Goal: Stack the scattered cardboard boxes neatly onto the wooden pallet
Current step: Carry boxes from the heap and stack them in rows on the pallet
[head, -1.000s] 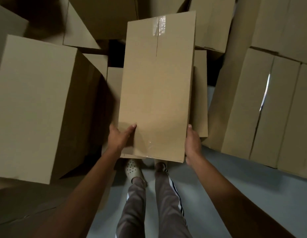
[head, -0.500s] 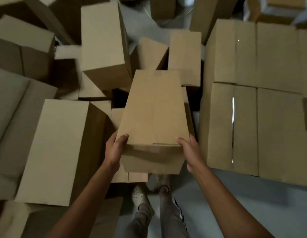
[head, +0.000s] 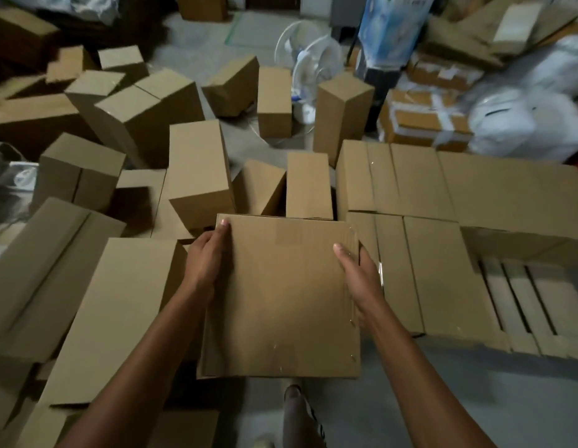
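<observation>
I hold a plain cardboard box (head: 281,295) up in front of me, its broad face toward the camera. My left hand (head: 205,260) grips its left edge with the thumb on the face. My right hand (head: 358,279) grips its right edge the same way. To the right lies the wooden pallet (head: 520,302), its slats showing in a gap. Stacked boxes (head: 410,189) stand in rows on the pallet. Several scattered boxes (head: 197,169) lie on the floor ahead and to the left.
A large box (head: 113,312) lies close on my left. A white fan (head: 310,63), a blue carton (head: 391,24), taped parcels (head: 423,121) and white bags (head: 520,121) crowd the far right. Bare grey floor (head: 443,399) shows by my feet at lower right.
The box has tipped up toward me, so its broad face now fills the middle. My view has lifted from the floor to the room beyond. Both hands keep their grip.
</observation>
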Demonstrator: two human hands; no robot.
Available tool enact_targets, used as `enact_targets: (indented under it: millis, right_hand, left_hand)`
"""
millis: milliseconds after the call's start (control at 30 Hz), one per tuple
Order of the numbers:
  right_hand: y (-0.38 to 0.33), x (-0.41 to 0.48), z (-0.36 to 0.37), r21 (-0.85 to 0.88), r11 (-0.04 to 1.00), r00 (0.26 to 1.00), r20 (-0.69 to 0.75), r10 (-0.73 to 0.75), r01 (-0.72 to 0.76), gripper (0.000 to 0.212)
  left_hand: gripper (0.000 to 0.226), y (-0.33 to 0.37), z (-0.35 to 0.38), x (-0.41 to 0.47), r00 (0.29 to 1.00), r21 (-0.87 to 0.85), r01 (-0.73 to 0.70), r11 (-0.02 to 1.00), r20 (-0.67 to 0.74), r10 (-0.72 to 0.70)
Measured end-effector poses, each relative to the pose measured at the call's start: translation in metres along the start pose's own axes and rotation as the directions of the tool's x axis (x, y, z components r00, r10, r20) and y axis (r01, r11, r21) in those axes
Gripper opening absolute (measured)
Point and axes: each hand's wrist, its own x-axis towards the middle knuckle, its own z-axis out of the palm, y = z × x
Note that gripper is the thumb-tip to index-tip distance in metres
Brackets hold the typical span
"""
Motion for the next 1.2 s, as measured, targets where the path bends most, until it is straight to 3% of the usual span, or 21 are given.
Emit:
enact_targets:
  millis: [67, 133, 267, 367, 467, 767, 900, 1033, 1133, 1200]
  right_hand:
    - [0.000, -0.033, -0.010, -0.027, 0.999, 0.999, -0.035, -0.021, 0.020, 0.111]
    - [0.002, -0.066, -0.021, -0.017, 0.999, 0.998, -0.062, -0.034, 0.033, 0.102]
    - [0.012, -0.120, -0.050, 0.042, 0.993, 0.988, -0.120, -0.100, 0.106, 0.061]
    - [0.021, -0.147, -0.076, 0.068, 0.992, 0.981, -0.174, -0.089, 0.103, 0.061]
    - [0.027, -0.166, -0.109, 0.086, 0.986, 0.963, -0.245, -0.116, 0.141, 0.061]
    - [0.052, -0.211, -0.275, 0.198, 0.962, 0.894, -0.440, -0.085, 0.189, 0.038]
    - [0.076, -0.233, -0.367, 0.221, 0.957, 0.855, -0.516, -0.048, 0.187, 0.054]
    - [0.099, -0.260, -0.452, 0.138, 0.976, 0.788, -0.613, -0.048, 0.166, 0.099]
    - [0.115, -0.273, -0.507, 0.108, 0.981, 0.753, -0.657, -0.050, 0.158, 0.092]
    - [0.121, -0.276, -0.538, 0.091, 0.983, 0.737, -0.674, -0.056, 0.159, 0.079]
  left_hand:
    - [0.060, -0.001, -0.007, -0.027, 0.999, -0.019, -0.003, 1.000, 0.046, 0.004]
    - [0.060, -0.002, -0.011, -0.054, 0.997, -0.034, -0.013, 0.999, 0.071, 0.016]
    - [0.057, 0.002, -0.011, -0.097, 0.985, -0.068, 0.013, 0.998, 0.171, -0.001]
    - [0.069, 0.011, 0.001, -0.125, 0.963, -0.044, 0.067, 0.997, 0.265, -0.053]
    - [0.055, 0.023, 0.025, -0.151, 0.924, -0.089, 0.101, 0.991, 0.379, -0.061]
    - [0.040, 0.055, 0.177, -0.242, 0.870, -0.015, 0.049, 0.999, 0.492, -0.035]
    - [0.043, 0.051, 0.268, -0.297, 0.825, -0.035, 0.064, 0.997, 0.565, -0.033]
    - [0.053, 0.036, 0.351, -0.342, 0.685, -0.014, 0.143, 0.990, 0.723, -0.089]
    - [0.066, 0.032, 0.403, -0.372, 0.538, 0.020, 0.236, 0.972, 0.830, -0.148]
    - [0.073, 0.032, 0.433, -0.385, 0.497, 0.051, 0.320, 0.946, 0.841, -0.214]
